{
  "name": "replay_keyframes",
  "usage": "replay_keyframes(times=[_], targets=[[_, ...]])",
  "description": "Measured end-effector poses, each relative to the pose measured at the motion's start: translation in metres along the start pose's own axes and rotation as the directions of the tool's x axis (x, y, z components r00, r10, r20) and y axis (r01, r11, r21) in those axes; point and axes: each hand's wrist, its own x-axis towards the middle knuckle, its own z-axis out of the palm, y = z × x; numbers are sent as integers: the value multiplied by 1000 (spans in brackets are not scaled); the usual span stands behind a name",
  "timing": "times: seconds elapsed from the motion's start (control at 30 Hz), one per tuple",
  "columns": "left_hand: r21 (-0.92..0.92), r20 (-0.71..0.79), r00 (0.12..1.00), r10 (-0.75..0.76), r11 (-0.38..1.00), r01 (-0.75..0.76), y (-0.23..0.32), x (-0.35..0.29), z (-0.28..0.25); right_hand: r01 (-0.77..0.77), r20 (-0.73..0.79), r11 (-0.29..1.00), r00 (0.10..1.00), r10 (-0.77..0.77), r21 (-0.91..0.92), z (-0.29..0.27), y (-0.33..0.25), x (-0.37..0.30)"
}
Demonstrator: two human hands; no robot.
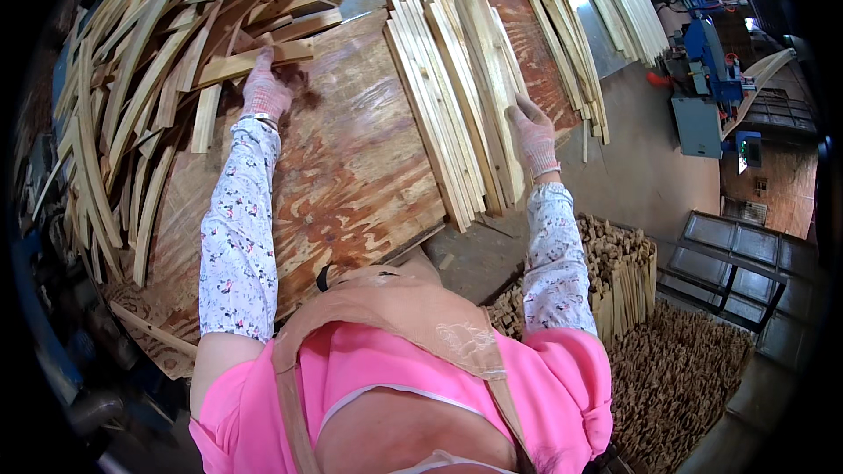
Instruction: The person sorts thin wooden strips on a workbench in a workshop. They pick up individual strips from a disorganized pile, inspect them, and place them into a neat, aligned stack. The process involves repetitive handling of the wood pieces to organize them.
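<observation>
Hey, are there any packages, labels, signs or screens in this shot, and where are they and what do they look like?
No packages, labels or signs can be made out.
Possible screen: small bright green-white panel, far right, below the blue machine; too small to be sure.
Elsewhere only bare wood: the left hand on the loose strips, the right hand on the stacked slats, all on a plywood table.

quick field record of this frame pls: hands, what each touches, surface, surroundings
left hand: gloved, reaching into loose heap of curved wooden strips, on one strip
right hand: gloved, flat on neat stack of straight wooden slats
surface: plywood board, bare between the piles
further slats: second bundle beyond
right of person: crate of short wood sticks
background: blue machine
</observation>
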Motion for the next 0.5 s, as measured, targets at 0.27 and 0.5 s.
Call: replay_keyframes(times=[0.27, 0.5], targets=[[455, 346, 932, -111, 888, -63, -88, -109, -56, 259, -79, 725, 915, -396, -639, -1, 2, -7], [821, 304, 839, -451, 570, 9, -186, -206, -120, 310, 691, 818, 709, 141, -485, 181, -59, -129]])
